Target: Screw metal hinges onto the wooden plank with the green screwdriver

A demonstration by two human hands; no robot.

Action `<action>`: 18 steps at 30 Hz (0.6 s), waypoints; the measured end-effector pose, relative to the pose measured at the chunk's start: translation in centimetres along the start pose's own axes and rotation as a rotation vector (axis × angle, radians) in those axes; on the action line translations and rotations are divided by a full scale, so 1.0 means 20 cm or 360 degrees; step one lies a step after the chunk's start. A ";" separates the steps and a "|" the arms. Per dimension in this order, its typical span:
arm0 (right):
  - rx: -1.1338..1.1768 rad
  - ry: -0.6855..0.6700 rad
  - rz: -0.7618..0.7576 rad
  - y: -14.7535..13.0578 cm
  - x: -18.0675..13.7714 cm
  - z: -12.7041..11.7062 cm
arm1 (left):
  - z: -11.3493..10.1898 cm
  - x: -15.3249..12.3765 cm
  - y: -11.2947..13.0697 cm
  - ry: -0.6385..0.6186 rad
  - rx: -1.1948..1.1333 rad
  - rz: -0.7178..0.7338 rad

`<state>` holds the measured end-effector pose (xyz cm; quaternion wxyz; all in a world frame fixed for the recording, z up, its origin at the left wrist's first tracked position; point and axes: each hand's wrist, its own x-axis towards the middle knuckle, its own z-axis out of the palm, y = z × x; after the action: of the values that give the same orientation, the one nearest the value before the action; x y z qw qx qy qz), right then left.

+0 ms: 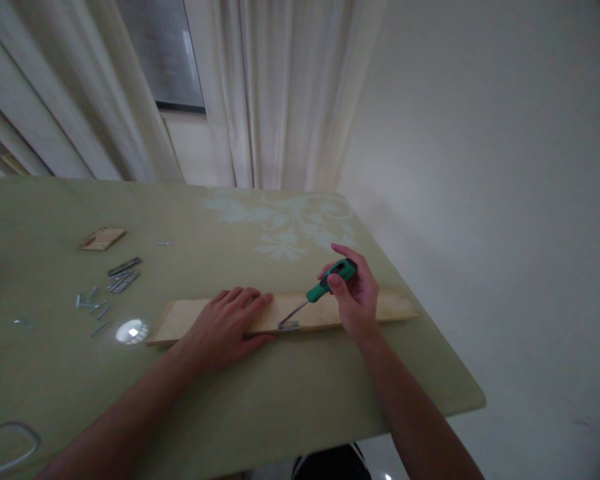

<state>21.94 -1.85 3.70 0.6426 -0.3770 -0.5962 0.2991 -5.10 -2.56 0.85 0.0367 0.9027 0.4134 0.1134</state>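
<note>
A long pale wooden board (395,308) lies across the table. My left hand (230,323) grips it left of its middle, fingers over the top and thumb along the near edge. In my right hand (356,300) is a screwdriver (320,288) with a green and black handle, held at a slant. Its tip meets a small metal plate (289,325) at the board's near edge, just right of my left thumb. Whether a screw sits under the tip is too small to tell.
Left of the board lie several metal plates (123,280) and scattered screws (97,308). A small wooden piece (101,239) and a single screw (163,243) are farther back. A white cable loop (30,433) rests at the table's (280,387) lower left. A wall (505,267) borders the right side.
</note>
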 end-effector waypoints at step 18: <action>-0.0546 -0.0885 -0.0004 -0.75 -0.25 -0.16 | -0.02 -0.49 0.38 0.0273 -0.0019 -0.0026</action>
<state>23.54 -14.50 13.55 0.3825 -0.3828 -0.7911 0.2850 -5.75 -15.04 0.82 0.0076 0.8860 0.4218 0.1924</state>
